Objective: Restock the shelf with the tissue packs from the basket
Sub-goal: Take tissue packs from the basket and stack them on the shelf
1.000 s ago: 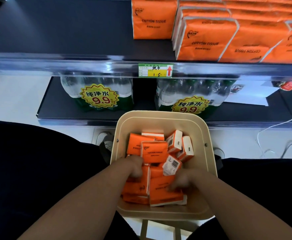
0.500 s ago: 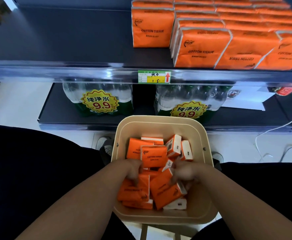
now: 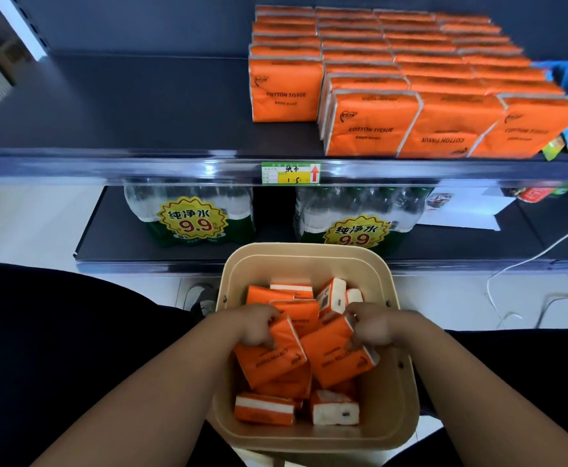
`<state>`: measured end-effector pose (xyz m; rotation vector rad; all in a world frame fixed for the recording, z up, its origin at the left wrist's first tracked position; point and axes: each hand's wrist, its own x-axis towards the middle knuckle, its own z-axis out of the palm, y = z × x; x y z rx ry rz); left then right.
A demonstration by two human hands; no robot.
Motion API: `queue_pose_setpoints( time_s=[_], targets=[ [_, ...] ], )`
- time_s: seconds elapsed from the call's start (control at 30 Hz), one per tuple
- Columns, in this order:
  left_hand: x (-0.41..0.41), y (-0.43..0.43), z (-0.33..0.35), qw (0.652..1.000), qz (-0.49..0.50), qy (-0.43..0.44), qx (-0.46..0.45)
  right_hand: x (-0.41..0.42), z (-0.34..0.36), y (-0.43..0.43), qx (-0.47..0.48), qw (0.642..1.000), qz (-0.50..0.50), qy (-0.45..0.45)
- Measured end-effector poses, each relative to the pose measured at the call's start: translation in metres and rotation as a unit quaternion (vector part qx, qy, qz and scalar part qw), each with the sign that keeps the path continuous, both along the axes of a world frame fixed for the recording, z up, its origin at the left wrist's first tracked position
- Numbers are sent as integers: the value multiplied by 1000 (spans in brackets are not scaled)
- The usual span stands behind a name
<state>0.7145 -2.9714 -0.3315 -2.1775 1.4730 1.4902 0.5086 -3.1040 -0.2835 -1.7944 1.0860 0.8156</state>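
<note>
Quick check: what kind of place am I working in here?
Most likely a small shop: a price tag on the shelf edge, rows of tissue packs above, bottled-water packs with 9.9 stickers below.

Tissue packs [image 3: 286, 92] — "COTTON TISSUE"; water packs [image 3: 191, 217] — "纯净水 9.9"; shelf tag [image 3: 291, 173] "纸巾".

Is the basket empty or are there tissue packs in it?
Not empty. The basket holds several orange tissue packs: the left hand grips one, the right hand grips another, and more lie underneath.
</note>
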Motion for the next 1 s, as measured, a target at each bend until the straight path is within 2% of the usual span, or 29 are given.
queue_pose_setpoints(
  time_s=[0.1,0.23,0.37,0.5,0.67,0.83,1.0],
  targets=[
    [-1,-3,7,999,14,19,-33,0,16,-8,-37,999,24,-14],
    [3,-9,20,996,41,42,-69,-5,36,-18,-57,997,2,-50],
    [10,-17,49,991,49,64,-103,-8,49,-22,-54,994,-37,-90],
    [23,-27,98,988,15,51,-143,-9,66,-24,-32,985,-72,-153],
    [52,-29,155,984,-7,27,-174,-8,106,-21,57,954,-143,-257],
    [83,-36,206,973,9,47,-225,-7,141,-29,113,911,-178,-353],
    [104,-58,254,959,40,58,-273,0,164,-42,118,890,-178,-403]
  ],
)
